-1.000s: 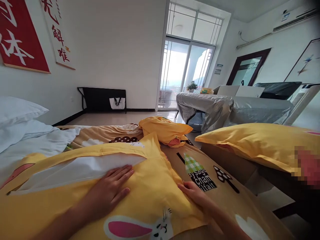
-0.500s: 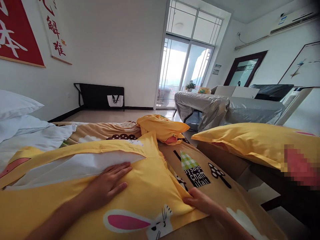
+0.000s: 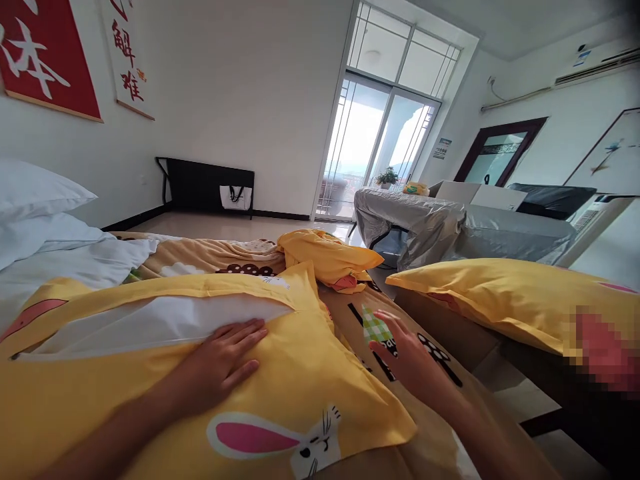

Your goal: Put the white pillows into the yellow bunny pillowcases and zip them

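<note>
A yellow pillowcase (image 3: 320,373) with a rabbit print lies flat in front of me. Through its long opening shows a white pillow (image 3: 175,320) inside. My left hand (image 3: 233,357) rests flat on the case beside the opening, fingers stretched out and their tips near the white pillow. To the right, my right hand (image 3: 403,350) hovers just off the pillowcase's right edge, above the brown patterned bedspread (image 3: 415,407). Its fingers are apart and hold nothing.
A crumpled yellow cloth (image 3: 325,257) lies beyond the pillowcase. Another yellow pillow (image 3: 490,293) is at the right, over a brown box-like surface. White pillows (image 3: 40,193) are stacked at the left. Farther back stands a table under grey plastic sheeting (image 3: 410,213).
My right hand has let go of the pillowcase's right edge and moved up and away from it. My left hand stays on the case. The view has tilted slightly.
</note>
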Demonstrator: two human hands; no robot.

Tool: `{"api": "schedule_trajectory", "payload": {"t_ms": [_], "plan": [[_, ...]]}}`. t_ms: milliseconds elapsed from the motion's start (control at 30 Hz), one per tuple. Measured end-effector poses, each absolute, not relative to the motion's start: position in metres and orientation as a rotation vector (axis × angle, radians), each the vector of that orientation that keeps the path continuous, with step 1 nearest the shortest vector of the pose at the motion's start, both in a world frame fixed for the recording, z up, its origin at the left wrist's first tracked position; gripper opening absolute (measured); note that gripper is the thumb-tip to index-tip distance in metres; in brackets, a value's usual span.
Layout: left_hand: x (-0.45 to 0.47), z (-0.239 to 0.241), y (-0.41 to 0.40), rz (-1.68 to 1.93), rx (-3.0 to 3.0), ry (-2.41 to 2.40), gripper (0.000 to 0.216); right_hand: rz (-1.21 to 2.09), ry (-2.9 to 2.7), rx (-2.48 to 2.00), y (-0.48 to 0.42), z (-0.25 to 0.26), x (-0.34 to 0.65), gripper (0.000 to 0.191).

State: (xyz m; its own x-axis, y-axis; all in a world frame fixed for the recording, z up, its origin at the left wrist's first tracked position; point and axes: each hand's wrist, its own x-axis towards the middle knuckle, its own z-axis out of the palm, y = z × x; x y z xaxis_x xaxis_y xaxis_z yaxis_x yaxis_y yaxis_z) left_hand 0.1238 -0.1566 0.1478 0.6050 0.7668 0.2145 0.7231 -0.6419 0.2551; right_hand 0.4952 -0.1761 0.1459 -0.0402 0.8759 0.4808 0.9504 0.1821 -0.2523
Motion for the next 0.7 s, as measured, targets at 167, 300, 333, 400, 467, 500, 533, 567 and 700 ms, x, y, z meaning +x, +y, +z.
{"api": "schedule_trajectory", "payload": {"t_ms": [167, 300, 333, 400, 467, 500, 533, 567, 700], "plan": [[0.122, 0.145, -0.154, 0.463, 2.74, 1.25, 0.051, -0.042, -2.008, -1.413, -0.172, 0.105, 0.419, 0.058], [0.121, 0.144, -0.154, 0.44, 2.753, 1.224, 0.05, 0.191, -2.195, -1.534, -0.17, 0.051, 0.407, 0.058], [0.121, 0.144, -0.154, 0.457, 2.735, 1.229, 0.05, 0.223, -2.197, -1.589, -0.172, 0.044, 0.413, 0.059], [0.122, 0.142, -0.153, 0.557, 2.681, 1.289, 0.05, 0.249, -2.197, -1.696, -0.18, 0.038, 0.432, 0.06], [0.121, 0.142, -0.15, 0.699, 2.629, 1.409, 0.048, 0.236, -2.18, -1.815, -0.192, 0.037, 0.451, 0.062], [0.119, 0.142, -0.149, 0.755, 2.613, 1.488, 0.046, 0.221, -2.164, -1.866, -0.199, 0.036, 0.459, 0.062], [0.117, 0.144, -0.148, 0.789, 2.6, 1.573, 0.044, 0.202, -2.14, -1.907, -0.205, 0.035, 0.466, 0.061], [0.113, 0.147, -0.147, 0.788, 2.583, 1.658, 0.043, 0.181, -2.1, -1.943, -0.21, 0.034, 0.471, 0.06], [0.091, 0.174, -0.151, 0.531, 2.363, 1.947, 0.047, 0.128, -1.86, -2.034, -0.21, 0.031, 0.481, 0.054]]}}
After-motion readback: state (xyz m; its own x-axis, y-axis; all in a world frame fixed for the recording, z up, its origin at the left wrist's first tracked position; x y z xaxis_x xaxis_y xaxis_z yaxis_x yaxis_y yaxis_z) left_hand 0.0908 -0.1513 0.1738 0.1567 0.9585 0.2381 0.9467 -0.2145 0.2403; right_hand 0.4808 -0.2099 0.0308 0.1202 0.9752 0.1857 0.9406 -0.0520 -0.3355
